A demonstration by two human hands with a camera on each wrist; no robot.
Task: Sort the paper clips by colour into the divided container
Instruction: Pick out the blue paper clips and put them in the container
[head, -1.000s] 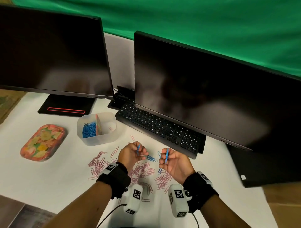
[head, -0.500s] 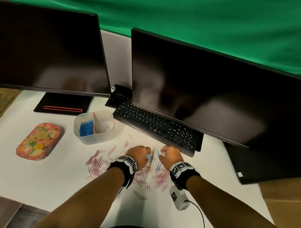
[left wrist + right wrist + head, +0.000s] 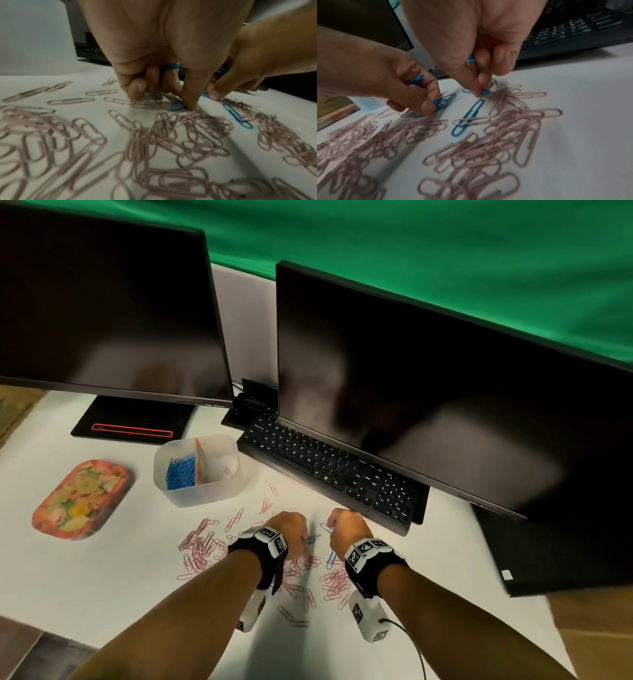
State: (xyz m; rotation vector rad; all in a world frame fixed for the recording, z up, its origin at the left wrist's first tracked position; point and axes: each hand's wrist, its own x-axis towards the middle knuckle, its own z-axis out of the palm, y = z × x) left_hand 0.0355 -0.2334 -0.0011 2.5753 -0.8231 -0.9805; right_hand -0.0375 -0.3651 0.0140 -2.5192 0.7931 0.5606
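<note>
Both hands are down on the white table among scattered pink paper clips (image 3: 200, 546). My left hand (image 3: 304, 537) keeps a blue clip (image 3: 171, 67) in its curled fingers, while its fingertip presses another blue clip (image 3: 177, 106) on the table. My right hand (image 3: 331, 529) also holds a blue clip (image 3: 471, 59) in curled fingers, and its thumb and forefinger pinch a blue clip (image 3: 483, 92) lying flat. One loose blue clip (image 3: 468, 117) lies between the hands. The divided container (image 3: 205, 494) stands to the far left, with blue clips (image 3: 180, 474) in its left half and one pink clip (image 3: 227, 470) in its right.
A black keyboard (image 3: 335, 470) lies just beyond the hands under the right monitor (image 3: 411, 378). A second monitor (image 3: 102, 313) stands at the left. A flowered tray (image 3: 80, 499) sits left of the container. The table's front edge is near my forearms.
Both hands were raised palm-up with blue clips in their fingers. They have turned over and dropped onto the table, fingertips now on more blue clips.
</note>
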